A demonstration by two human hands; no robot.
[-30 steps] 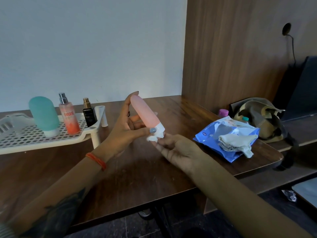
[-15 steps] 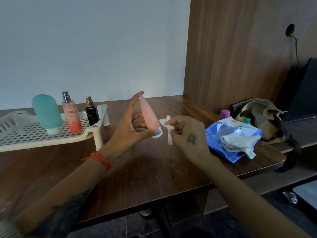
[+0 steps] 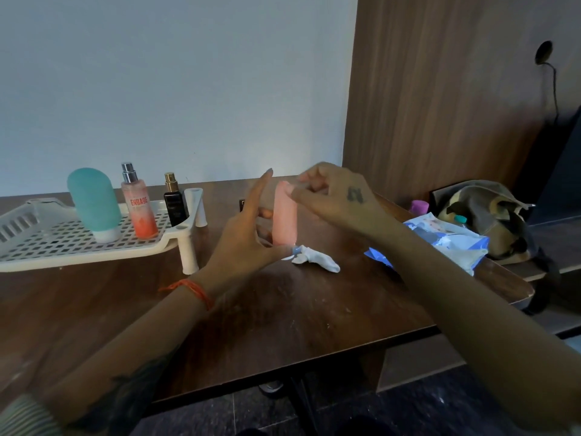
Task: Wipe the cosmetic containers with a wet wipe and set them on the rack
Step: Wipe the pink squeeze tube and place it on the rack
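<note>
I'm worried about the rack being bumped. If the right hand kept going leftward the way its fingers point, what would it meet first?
The right hand already pinches the top of the pink tube. Just beyond are the left hand's fingers, well before the rack; depth is uncertain.

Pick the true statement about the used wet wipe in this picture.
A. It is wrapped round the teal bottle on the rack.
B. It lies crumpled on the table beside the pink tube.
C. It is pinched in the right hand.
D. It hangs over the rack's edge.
B: the used wet wipe lies crumpled on the table, just right of the foot of the pink tube.
</note>
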